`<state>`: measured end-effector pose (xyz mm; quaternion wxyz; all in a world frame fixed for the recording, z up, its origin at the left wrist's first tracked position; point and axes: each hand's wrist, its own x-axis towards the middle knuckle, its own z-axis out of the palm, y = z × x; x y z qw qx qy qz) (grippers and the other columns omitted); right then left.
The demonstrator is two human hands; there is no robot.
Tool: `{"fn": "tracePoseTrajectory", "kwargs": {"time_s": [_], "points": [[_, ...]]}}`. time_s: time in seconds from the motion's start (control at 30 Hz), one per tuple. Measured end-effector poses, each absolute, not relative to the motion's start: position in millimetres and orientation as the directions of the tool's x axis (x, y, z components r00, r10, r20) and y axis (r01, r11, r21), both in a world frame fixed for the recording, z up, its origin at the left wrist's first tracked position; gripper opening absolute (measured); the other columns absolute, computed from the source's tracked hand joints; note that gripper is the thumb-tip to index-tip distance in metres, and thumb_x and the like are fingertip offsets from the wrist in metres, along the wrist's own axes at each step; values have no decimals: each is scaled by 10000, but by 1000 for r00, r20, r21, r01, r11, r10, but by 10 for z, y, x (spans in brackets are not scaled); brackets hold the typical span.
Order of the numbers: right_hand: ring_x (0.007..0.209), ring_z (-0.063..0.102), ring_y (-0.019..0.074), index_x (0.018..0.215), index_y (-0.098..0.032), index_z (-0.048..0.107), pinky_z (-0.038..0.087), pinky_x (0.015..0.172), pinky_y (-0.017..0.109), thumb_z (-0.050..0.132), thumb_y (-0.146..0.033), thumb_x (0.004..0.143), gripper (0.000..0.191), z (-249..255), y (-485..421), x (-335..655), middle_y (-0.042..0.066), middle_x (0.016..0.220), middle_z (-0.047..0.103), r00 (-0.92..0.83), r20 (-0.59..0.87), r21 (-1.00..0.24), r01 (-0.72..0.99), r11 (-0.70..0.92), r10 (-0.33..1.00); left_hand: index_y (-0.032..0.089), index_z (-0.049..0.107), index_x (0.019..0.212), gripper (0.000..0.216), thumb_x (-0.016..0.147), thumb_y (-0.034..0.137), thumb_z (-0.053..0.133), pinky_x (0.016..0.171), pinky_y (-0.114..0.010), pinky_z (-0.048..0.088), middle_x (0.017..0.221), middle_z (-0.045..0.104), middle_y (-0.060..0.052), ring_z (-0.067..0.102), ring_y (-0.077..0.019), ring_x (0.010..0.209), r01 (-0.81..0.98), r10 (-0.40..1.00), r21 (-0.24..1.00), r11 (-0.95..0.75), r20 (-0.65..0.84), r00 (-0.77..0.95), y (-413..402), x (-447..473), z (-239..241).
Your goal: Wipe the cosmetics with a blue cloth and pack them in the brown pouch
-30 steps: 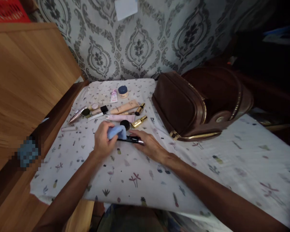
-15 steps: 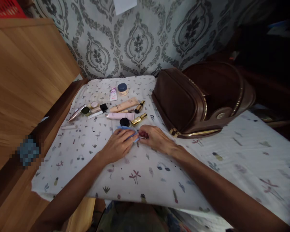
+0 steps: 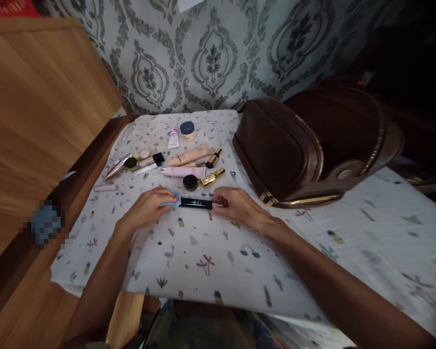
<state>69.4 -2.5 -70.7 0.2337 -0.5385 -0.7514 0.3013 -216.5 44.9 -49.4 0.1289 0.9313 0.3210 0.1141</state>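
The right hand (image 3: 236, 207) pinches the silver end of a black cosmetic tube (image 3: 196, 203), which lies flat on the printed cloth (image 3: 203, 271) near the middle of the covered surface. The left hand (image 3: 147, 209) is closed on a small blue cloth (image 3: 171, 201), pressed against the tube's opposite end.

Just behind the tube, toward the far edge, lie a black round compact (image 3: 190, 182), a gold lipstick (image 3: 212, 178) and a pink tube (image 3: 184, 171).

Risks: a loose right-hand pinch may let the tube roll or slide under wiping pressure. A long stroke may knock the compact or lipstick. The brown bag (image 3: 294, 150) stands well clear to the right.
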Motion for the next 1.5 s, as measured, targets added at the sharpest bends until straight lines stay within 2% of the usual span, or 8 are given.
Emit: {"fn": "tracePoseTrajectory", "kwargs": {"time_s": [0.3,0.47,0.63,0.8,1.07,1.27,1.4,1.5], "points": [[571,473,119,759,-193,587,338,553,247,625,-390,849,220,-739,14,738,-26,625,555,-308,42,-844,497,199,950,224,731,979,177,917,222,566,803,-309,484,986,690,-34,645,-199,915,724,768,312,-615,28,640,465,-2310,-359],[590,498,121,803,-190,579,385,562,255,594,-456,852,271,-782,15,696,-11,689,588,-289,73,-966,219,140,955,192,708,1008,152,917,272,616,776,-324,500,950,688,-40,647,-197,866,698,835,467,-543,386,392,481,-2290,-379],[633,496,127,831,-189,627,384,592,261,662,-384,811,199,-807,-42,592,-11,711,585,-248,161,-963,173,207,955,214,677,1112,179,947,211,608,839,-343,535,1034,684,-56,645,-191,951,464,598,404,-788,680,424,247,-1856,-486],[584,454,108,829,-185,643,368,573,257,707,-417,801,243,-806,-94,533,-38,656,536,-256,166,-970,132,205,952,183,628,1197,233,1000,233,515,858,-387,549,1088,680,-108,640,-229,1008,432,481,221,-874,514,710,74,-1574,-567],[588,465,104,785,-178,634,365,548,251,739,-425,755,269,-817,-54,555,-29,671,552,-262,85,-995,34,97,961,203,664,1061,150,944,279,607,754,-268,489,988,677,-31,641,-176,877,545,699,554,-630,98,708,348,-2039,-433],[556,440,93,790,-182,625,346,515,244,728,-527,785,361,-789,-12,638,-32,656,538,-264,81,-995,35,94,961,179,676,876,170,892,342,635,633,-224,402,782,620,19,552,-132,697,627,759,621,-471,-77,647,449,-2250,-335],[509,426,84,774,-183,608,331,475,230,720,-586,791,418,-800,20,678,-47,592,515,-250,65,-998,7,69,966,172,645,806,239,894,393,622,560,-225,339,669,523,48,452,-110,608,645,813,659,-388,-86,576,473,-2326,-323],[480,409,70,784,-185,616,317,455,218,735,-587,782,419,-808,24,670,-56,570,514,-246,47,-999,-30,41,968,182,626,810,237,894,404,628,572,-244,355,675,531,43,459,-124,623,624,882,673,-396,92,461,421,-2248,-321]]}}
